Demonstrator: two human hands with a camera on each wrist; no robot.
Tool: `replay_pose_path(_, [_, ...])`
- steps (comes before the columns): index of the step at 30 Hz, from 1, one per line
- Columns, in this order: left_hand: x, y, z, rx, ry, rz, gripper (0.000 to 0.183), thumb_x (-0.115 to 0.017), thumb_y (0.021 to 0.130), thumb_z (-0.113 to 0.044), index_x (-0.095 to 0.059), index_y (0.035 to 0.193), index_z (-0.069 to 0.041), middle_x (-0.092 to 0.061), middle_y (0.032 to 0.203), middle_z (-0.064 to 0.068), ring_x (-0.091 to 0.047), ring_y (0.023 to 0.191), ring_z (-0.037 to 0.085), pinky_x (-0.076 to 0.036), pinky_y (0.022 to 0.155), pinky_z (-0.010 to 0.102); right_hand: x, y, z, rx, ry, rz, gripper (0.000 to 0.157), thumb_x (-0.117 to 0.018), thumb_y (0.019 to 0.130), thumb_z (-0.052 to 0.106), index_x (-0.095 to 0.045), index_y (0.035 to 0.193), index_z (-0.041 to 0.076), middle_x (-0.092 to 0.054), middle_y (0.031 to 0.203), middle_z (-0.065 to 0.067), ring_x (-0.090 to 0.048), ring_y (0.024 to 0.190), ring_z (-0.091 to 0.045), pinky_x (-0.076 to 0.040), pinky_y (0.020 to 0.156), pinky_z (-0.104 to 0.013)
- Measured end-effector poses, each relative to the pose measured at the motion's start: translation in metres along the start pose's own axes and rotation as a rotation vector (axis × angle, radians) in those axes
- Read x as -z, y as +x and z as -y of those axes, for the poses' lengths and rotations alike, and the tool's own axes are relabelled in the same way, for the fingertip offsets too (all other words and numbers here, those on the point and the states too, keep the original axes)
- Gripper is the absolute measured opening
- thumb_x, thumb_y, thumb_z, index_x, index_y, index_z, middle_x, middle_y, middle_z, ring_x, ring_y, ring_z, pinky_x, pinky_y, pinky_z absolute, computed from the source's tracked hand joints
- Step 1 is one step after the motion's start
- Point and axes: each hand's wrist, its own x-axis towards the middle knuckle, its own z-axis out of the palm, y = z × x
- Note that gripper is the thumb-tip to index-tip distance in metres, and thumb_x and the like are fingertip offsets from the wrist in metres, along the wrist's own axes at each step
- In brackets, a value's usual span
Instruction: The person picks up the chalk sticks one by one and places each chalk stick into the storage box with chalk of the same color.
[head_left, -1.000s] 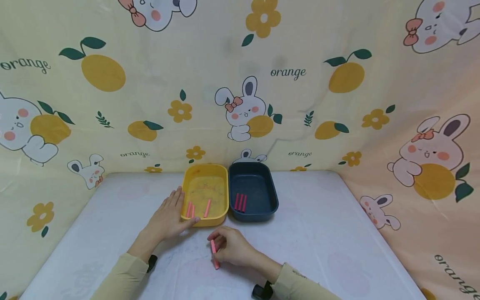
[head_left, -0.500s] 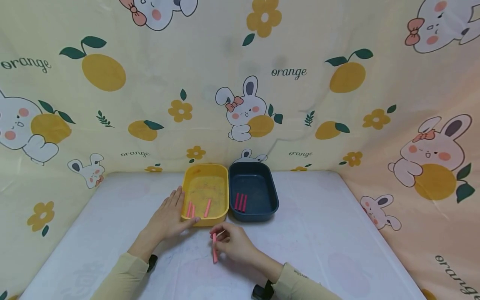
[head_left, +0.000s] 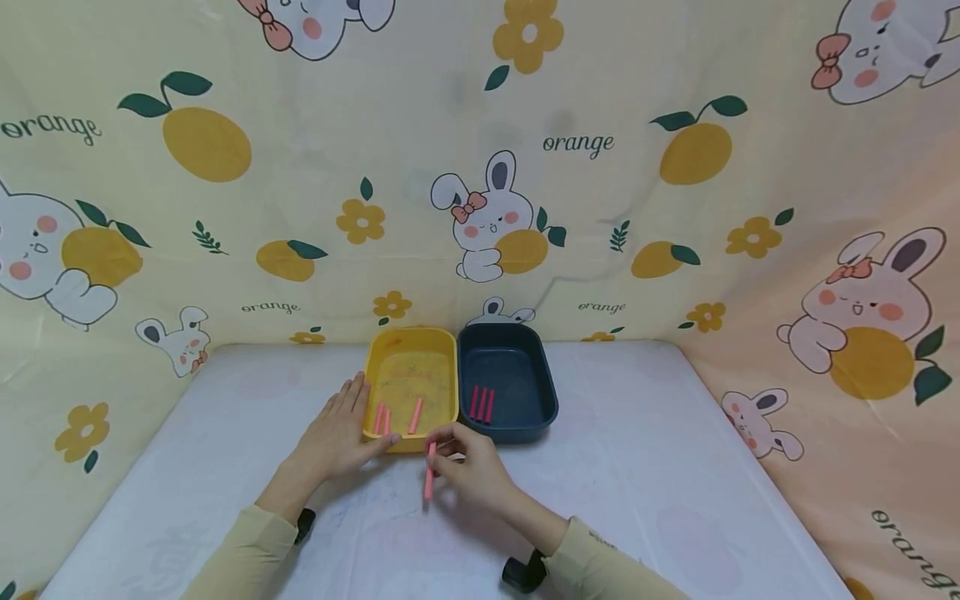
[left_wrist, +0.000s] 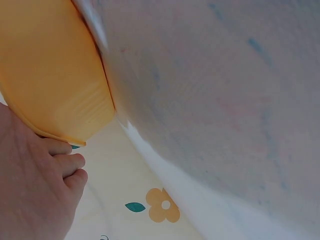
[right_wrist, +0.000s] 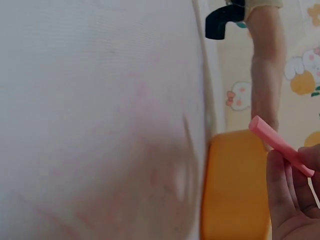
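My right hand pinches a stick of pink chalk between thumb and fingers, just in front of the near rim of a yellow box. The right wrist view shows the chalk slanting up from the fingertips, the yellow box beside it. My left hand rests along the box's left side, fingers straight and thumb at the front rim. Inside the yellow box lie 3 pink chalks, two close together at the left and one apart.
A dark blue box stands against the yellow one on the right, with 3 deeper red-pink sticks side by side in it. The white tabletop bears faint coloured marks. A printed cloth rises behind the table.
My right hand has moved forward to the yellow box with the pink chalk, which now stands closer to upright in the head view. My left hand and both boxes have stayed put.
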Motion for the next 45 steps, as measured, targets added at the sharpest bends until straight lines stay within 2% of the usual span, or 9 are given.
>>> replay_pose_path(6, [0.000, -0.001, 0.000, -0.009, 0.003, -0.010, 0.114, -0.052, 0.095, -0.076, -0.021, 0.158, 0.015, -0.013, 0.169, 0.030, -0.018, 0.155, 0.048, -0.023, 0.124, 0.061, 0.001, 0.010, 0.007, 0.024, 0.025, -0.048, 0.023, -0.072, 0.096, 0.001, -0.069, 0.118, 0.003, -0.072, 0.115, -0.011, -0.071, 0.097, -0.021, -0.060, 0.079, -0.023])
replay_pose_path(14, [0.000, -0.001, 0.001, -0.018, 0.008, -0.025, 0.115, -0.052, 0.094, -0.076, -0.023, 0.158, 0.015, -0.015, 0.169, 0.030, -0.020, 0.155, 0.048, -0.024, 0.124, 0.061, 0.005, 0.025, 0.015, 0.040, 0.008, -0.082, 0.024, -0.073, 0.098, 0.008, -0.069, 0.122, 0.005, -0.071, 0.118, -0.012, -0.070, 0.097, -0.021, -0.059, 0.079, -0.020])
replay_pose_path(19, [-0.001, 0.001, 0.003, -0.010, 0.013, -0.014, 0.116, -0.052, 0.094, -0.077, -0.021, 0.158, 0.015, -0.013, 0.169, 0.030, -0.018, 0.155, 0.048, -0.023, 0.124, 0.061, 0.004, 0.035, 0.018, 0.048, 0.054, -0.099, 0.025, -0.072, 0.098, 0.007, -0.068, 0.123, 0.005, -0.070, 0.120, -0.011, -0.070, 0.102, -0.024, -0.063, 0.082, -0.029])
replay_pose_path(23, [-0.002, 0.002, 0.004, -0.010, 0.015, -0.011, 0.117, -0.051, 0.093, -0.077, -0.020, 0.158, 0.014, -0.013, 0.169, 0.030, -0.018, 0.156, 0.048, -0.023, 0.124, 0.061, 0.003, 0.043, 0.020, 0.045, 0.066, -0.130, 0.025, -0.072, 0.098, 0.007, -0.068, 0.122, 0.004, -0.071, 0.118, -0.011, -0.072, 0.101, -0.026, -0.063, 0.081, -0.030])
replay_pose_path(28, [-0.004, 0.002, 0.005, -0.011, 0.016, -0.007, 0.116, -0.052, 0.094, -0.077, -0.020, 0.159, 0.014, -0.013, 0.170, 0.029, -0.017, 0.156, 0.047, -0.023, 0.125, 0.060, 0.002, 0.053, 0.018, 0.032, 0.082, -0.126, 0.025, -0.069, 0.098, -0.001, -0.066, 0.123, -0.004, -0.070, 0.118, -0.021, -0.072, 0.100, -0.035, -0.063, 0.085, -0.045])
replay_pose_path(30, [-0.004, 0.002, 0.005, -0.012, 0.015, -0.008, 0.116, -0.052, 0.093, -0.077, -0.021, 0.159, 0.014, -0.013, 0.170, 0.029, -0.017, 0.156, 0.047, -0.023, 0.124, 0.061, 0.001, 0.056, 0.016, 0.019, 0.086, -0.114, 0.026, -0.068, 0.098, -0.002, -0.065, 0.124, -0.005, -0.069, 0.118, -0.021, -0.072, 0.101, -0.036, -0.063, 0.085, -0.047])
replay_pose_path(36, [-0.004, 0.002, 0.006, -0.008, 0.017, -0.014, 0.117, -0.050, 0.093, -0.079, -0.021, 0.159, 0.013, -0.014, 0.170, 0.029, -0.019, 0.156, 0.047, -0.024, 0.124, 0.061, -0.005, 0.068, 0.013, 0.014, 0.110, -0.114, 0.026, -0.070, 0.100, 0.006, -0.067, 0.125, 0.001, -0.070, 0.116, -0.013, -0.074, 0.096, -0.027, -0.063, 0.078, -0.027])
replay_pose_path(42, [-0.004, 0.002, 0.006, -0.012, 0.016, -0.019, 0.116, -0.050, 0.094, -0.078, -0.022, 0.159, 0.013, -0.015, 0.170, 0.028, -0.019, 0.156, 0.046, -0.024, 0.124, 0.060, -0.008, 0.084, 0.007, 0.062, 0.099, -0.096, 0.021, -0.070, 0.099, 0.007, -0.070, 0.120, 0.003, -0.071, 0.111, -0.011, -0.075, 0.090, -0.023, -0.063, 0.085, -0.049])
replay_pose_path(45, [-0.004, 0.001, 0.006, -0.016, 0.010, -0.019, 0.115, -0.050, 0.094, -0.078, -0.022, 0.159, 0.013, -0.014, 0.170, 0.028, -0.018, 0.156, 0.046, -0.024, 0.124, 0.060, -0.010, 0.090, 0.005, 0.059, 0.066, -0.078, 0.022, -0.070, 0.100, 0.008, -0.069, 0.121, 0.002, -0.071, 0.111, -0.009, -0.074, 0.090, -0.019, -0.063, 0.085, -0.049])
